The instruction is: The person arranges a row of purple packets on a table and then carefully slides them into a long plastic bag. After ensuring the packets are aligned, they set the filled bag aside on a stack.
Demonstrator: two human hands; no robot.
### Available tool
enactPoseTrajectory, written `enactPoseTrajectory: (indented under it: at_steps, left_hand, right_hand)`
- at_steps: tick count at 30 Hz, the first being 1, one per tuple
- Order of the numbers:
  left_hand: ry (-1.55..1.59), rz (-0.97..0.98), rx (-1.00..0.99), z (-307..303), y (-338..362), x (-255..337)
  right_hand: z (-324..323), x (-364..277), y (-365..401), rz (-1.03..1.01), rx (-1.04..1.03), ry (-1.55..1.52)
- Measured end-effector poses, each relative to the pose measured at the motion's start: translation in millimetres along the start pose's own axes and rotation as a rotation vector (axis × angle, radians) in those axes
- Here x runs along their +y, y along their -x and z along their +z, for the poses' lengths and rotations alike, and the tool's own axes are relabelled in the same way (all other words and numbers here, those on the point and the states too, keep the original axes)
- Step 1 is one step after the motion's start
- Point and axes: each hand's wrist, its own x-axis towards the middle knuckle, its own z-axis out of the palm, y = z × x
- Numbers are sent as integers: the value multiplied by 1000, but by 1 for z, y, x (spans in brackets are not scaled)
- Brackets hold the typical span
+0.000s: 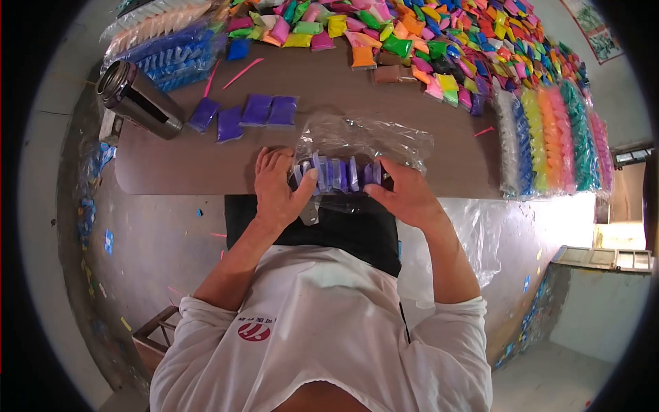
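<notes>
Near the table's front edge, a row of small purple packets [336,174] stands on edge inside a clear plastic bag [364,134]. My left hand [280,184] is closed on the left end of the row, thumb in front and fingers behind. At the other end my right hand [405,192] presses in, its thumb on the near side. The bag's loose film spreads behind the row and hides part of it. Several flat purple packets [258,110] lie on the table beyond my left hand.
A steel flask [139,99] stands at the left beside blue bagged packets [182,65]. Loose coloured packets [412,31] are heaped along the back. Bagged rows in several colours [552,141] stand at the right edge. Pink strips [243,73] lie on the brown table [185,165].
</notes>
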Motion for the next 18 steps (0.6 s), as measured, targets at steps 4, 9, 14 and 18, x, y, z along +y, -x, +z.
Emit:
enactPoseTrajectory:
  at_steps: [4, 9, 14, 18]
  left_hand:
    - [-4, 12, 10, 1, 0, -1]
    - [-18, 2, -17, -2, 1, 0]
    - [8, 2, 11, -1, 1, 0]
    - [25, -20, 6, -1, 2, 0]
  right_hand:
    - [7, 4, -5, -37, -38, 85]
    - [-13, -6, 0, 51, -67, -77]
    - [-45, -40, -11, -105, 246, -26]
    - [-51, -91, -59, -385, 283, 71]
